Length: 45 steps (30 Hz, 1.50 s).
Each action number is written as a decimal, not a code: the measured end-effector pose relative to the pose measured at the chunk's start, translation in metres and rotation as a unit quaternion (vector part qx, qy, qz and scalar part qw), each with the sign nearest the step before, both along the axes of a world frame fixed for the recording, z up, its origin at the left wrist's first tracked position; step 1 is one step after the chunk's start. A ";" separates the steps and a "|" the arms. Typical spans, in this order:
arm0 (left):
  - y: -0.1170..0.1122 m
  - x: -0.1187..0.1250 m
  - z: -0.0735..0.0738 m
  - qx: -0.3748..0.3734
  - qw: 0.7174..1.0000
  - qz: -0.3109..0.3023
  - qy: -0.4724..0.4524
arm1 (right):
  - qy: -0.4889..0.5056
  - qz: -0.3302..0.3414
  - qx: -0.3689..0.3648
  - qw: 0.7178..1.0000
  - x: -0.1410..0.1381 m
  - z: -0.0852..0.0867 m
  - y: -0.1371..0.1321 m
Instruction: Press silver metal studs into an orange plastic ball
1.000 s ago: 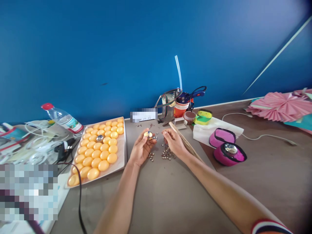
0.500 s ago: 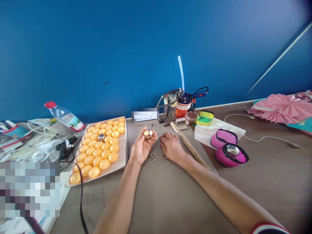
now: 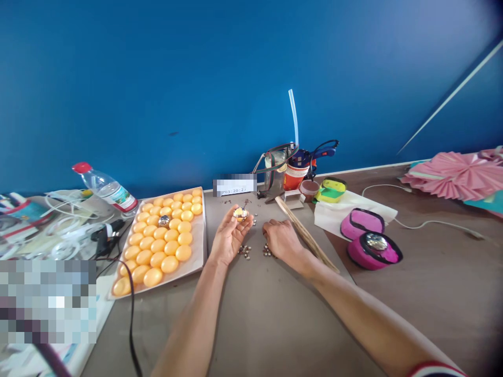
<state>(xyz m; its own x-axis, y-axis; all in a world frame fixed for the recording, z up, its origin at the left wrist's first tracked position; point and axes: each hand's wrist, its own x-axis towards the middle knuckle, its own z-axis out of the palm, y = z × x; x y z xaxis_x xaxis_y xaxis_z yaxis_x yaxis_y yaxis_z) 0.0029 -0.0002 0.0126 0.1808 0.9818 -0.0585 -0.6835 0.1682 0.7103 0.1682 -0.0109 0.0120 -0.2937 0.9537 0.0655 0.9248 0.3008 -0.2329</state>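
Note:
In my left hand (image 3: 227,242), its palm turned up, rests a ball (image 3: 240,213) with shiny metallic facets and a patch of orange-yellow; my fingers curl around it. My right hand (image 3: 281,238) is palm down at the tabletop, fingers curled and close together, and whatever lies under the fingertips is hidden. Small metallic beads (image 3: 268,251) lie beside its thumb side. Another cluster of beads (image 3: 245,252) sits just right of my left palm. Left of me, a shallow tray (image 3: 198,256) holds rows of orange balls (image 3: 157,246) and one shiny, metal-covered ball (image 3: 164,221).
A wooden stick (image 3: 306,233) lies right of my right hand. Behind stand a jar (image 3: 274,175) and a red-white cup (image 3: 294,177). Pink wristbands (image 3: 373,256) lie at right, a bottle (image 3: 106,188) leans at left, and a dark cable (image 3: 131,314) crosses in front of the tray.
My right hand has moved slightly right, away from my left hand, uncovering more of the beads beside it. My left hand still holds the ball in nearly the same place.

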 end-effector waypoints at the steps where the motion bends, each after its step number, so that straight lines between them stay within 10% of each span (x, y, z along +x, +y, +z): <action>1: 0.000 0.000 -0.001 0.000 1.000 -0.001 0.000 | 0.011 0.000 0.001 1.000 0.000 -0.001 0.001; 19: 0.000 0.001 0.000 -0.021 0.999 -0.004 -0.033 | 0.394 -0.073 -0.001 0.916 0.001 -0.003 0.012; 22: 0.000 0.001 0.000 -0.028 0.999 0.000 -0.035 | 0.526 -0.080 -0.062 0.845 -0.001 -0.003 0.014; 27: -0.001 0.000 -0.002 -0.026 0.999 -0.005 -0.042 | 0.757 -0.066 -0.204 0.617 -0.002 -0.003 0.018; 30: 0.000 0.000 -0.002 -0.018 0.999 -0.010 -0.044 | 0.788 -0.052 -0.235 0.567 -0.002 -0.002 0.017; 36: -0.001 0.001 0.000 -0.018 0.999 -0.023 -0.027 | 0.801 -0.021 -0.252 0.543 -0.001 0.001 0.015; 45: -0.002 -0.001 -0.001 -0.012 0.998 -0.065 -0.004 | 0.779 -0.010 -0.234 0.581 -0.001 0.006 0.014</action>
